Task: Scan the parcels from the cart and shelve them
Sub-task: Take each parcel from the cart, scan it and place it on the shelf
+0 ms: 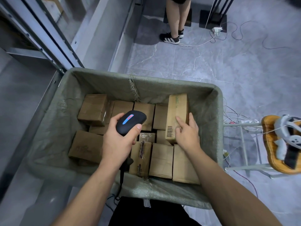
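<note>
- The left hand (117,141) is wrapped tightly round a black scanner (130,121). The thumb lies along its right side, the fingers curl round its left side, and the scanner's head points away from the person.
- A blue and red strip shows on top of the scanner, and its dark cable (121,176) hangs down below the left wrist.
- The right hand (187,132) holds 1 tall box (177,110). The index finger lies straight on the top face, the other fingers are bent at the near end, and the thumb runs along the box's right edge.
- A barcode label (169,131) sits on that box just left of the right hand's fingers, to the right of the scanner.
- The tall box stands higher than the other boxes (92,110), which are packed below and between both hands.
- All the boxes lie inside the green-lined cart (48,128), whose near rim passes under both forearms.
- Metal shelves (32,38) stand beyond the left hand, and a second person's legs (175,18) are well beyond the cart.
</note>
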Action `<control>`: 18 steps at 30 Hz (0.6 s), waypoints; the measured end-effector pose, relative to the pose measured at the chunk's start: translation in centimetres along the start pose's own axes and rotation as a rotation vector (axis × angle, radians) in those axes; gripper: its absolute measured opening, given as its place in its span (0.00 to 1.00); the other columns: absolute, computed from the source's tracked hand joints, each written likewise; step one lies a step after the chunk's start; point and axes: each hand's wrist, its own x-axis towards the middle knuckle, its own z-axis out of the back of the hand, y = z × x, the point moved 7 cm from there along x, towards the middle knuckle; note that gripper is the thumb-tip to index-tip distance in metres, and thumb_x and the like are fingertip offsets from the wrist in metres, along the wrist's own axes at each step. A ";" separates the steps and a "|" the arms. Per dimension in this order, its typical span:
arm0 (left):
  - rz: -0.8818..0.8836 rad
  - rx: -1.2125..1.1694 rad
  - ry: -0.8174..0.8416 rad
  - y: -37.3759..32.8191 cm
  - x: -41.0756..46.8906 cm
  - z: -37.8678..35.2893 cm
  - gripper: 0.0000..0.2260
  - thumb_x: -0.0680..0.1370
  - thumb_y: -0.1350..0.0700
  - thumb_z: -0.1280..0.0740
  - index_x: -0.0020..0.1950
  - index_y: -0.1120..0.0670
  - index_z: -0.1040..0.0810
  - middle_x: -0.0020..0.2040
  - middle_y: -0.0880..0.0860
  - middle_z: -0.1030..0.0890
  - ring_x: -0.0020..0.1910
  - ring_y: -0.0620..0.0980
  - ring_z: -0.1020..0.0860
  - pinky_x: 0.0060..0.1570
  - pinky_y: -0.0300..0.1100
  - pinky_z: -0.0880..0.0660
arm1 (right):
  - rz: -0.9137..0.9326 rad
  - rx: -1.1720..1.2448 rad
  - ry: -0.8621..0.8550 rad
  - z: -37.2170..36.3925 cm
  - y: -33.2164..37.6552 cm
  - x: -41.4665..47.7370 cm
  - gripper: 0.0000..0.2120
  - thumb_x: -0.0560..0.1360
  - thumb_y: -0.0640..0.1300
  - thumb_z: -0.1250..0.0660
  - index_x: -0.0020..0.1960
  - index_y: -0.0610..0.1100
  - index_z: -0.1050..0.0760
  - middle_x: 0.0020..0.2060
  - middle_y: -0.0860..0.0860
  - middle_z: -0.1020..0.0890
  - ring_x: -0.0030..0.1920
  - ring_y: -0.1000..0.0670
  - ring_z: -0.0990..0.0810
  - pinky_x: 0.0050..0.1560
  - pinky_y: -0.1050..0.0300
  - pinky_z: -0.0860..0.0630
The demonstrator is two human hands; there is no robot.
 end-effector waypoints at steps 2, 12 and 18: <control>-0.013 0.005 0.005 -0.3 -0.1 -0.1 0.23 0.67 0.43 0.26 0.61 0.38 0.26 0.43 0.34 0.17 0.31 0.49 0.17 0.40 0.42 0.22 | -0.040 -0.103 0.040 -0.1 -0.2 -0.6 0.28 0.80 0.59 0.38 0.79 0.60 0.40 0.82 0.52 0.56 0.81 0.44 0.54 0.74 0.33 0.41; -0.036 0.025 0.006 -0.6 -0.1 0.0 0.21 0.75 0.52 0.23 0.65 0.42 0.26 0.48 0.40 0.17 0.30 0.47 0.18 0.37 0.33 0.24 | -0.215 -0.213 -0.016 0.3 -1.2 -1.2 0.40 0.78 0.55 0.32 0.80 0.52 0.52 0.79 0.40 0.51 0.71 0.35 0.38 0.65 0.40 0.31; -0.060 0.016 -0.004 -1.6 -0.7 0.3 0.22 0.75 0.53 0.24 0.65 0.43 0.26 0.50 0.42 0.18 0.31 0.45 0.18 0.34 0.28 0.26 | -0.256 -0.090 -0.019 0.8 -1.9 -0.8 0.38 0.78 0.49 0.31 0.80 0.51 0.50 0.77 0.38 0.48 0.70 0.32 0.38 0.68 0.39 0.33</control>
